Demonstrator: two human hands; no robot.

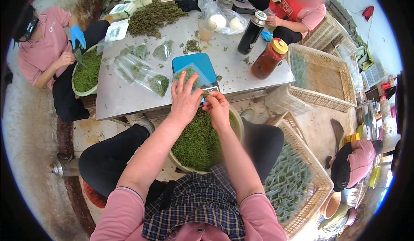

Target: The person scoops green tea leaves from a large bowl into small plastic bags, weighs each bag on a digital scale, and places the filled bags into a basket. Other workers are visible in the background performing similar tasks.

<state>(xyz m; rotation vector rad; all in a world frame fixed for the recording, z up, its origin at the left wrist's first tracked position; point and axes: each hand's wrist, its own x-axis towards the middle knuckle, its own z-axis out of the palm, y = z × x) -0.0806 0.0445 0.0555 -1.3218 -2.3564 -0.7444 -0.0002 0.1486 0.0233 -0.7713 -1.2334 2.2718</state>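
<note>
My left hand (185, 100) reaches over the front of a blue digital scale (194, 61), its middle fingers stretched out above a clear plastic bag (190, 74) with green contents. Its thumb and index finger meet my right hand (217, 107) at a small green sprig (205, 95). Fingertips of both hands pinch this sprig, and they partly cover the scale's display. Between my knees, under the hands, stands a pale tub (238, 124) full of small green berries (197, 140), resembling green peppercorns.
Filled clear bags (158, 84) and a dried brown heap (155, 18) lie on the metal table (142, 102). A black flask (252, 32) and a yellow-lidded jar (270, 58) stand to the right. A crate (315, 189) of filled bags sits beside my right leg. Other people work nearby.
</note>
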